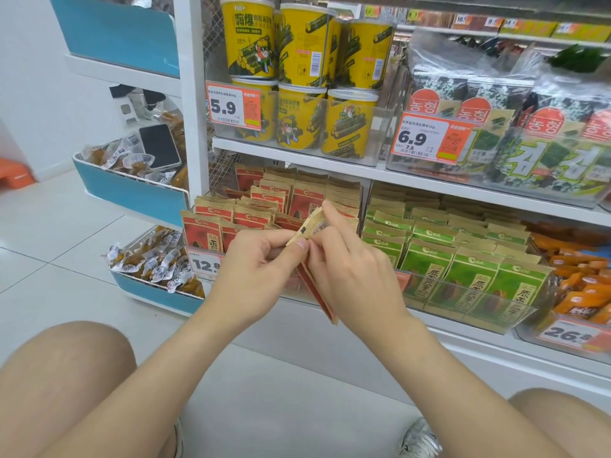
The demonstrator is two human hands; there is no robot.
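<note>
At the far left of the shop aisle, a blue bin [132, 193] holds wrapped snacks [109, 157], and a dark phone [159, 146] lies on top of them. A lower blue bin [155, 295] below it carries more of the same snacks. On the white shelf unit beside the bins, yellow tubs [248, 41] stand two high behind a price tag [233, 105] reading 5.9. Under them, red packets [201, 231] stand in rows on the lower shelf [463, 328].

In front of that row, the left hand [258, 269] pinches the upper part of a red packet [314, 223], its grip closed on it with the thumb pressed against the kraft-paper top. The packet is held in the air, clear of the shelf and edge-on to the camera. It tilts, with the barcoded top up and the red lower end down to the right. The right hand [353, 269] also holds it, fingers curled round its middle and the forefinger on the top edge, so this grip too is clamped on the packet.

Just right of the hands, green packets [426, 269] fill the next section behind a clear front. Above them, seaweed packs [496, 127] sit behind a tag [426, 138] reading 6.9. Orange packs [582, 285] lie at the far right. The person's bare knees show at both lower corners.
</note>
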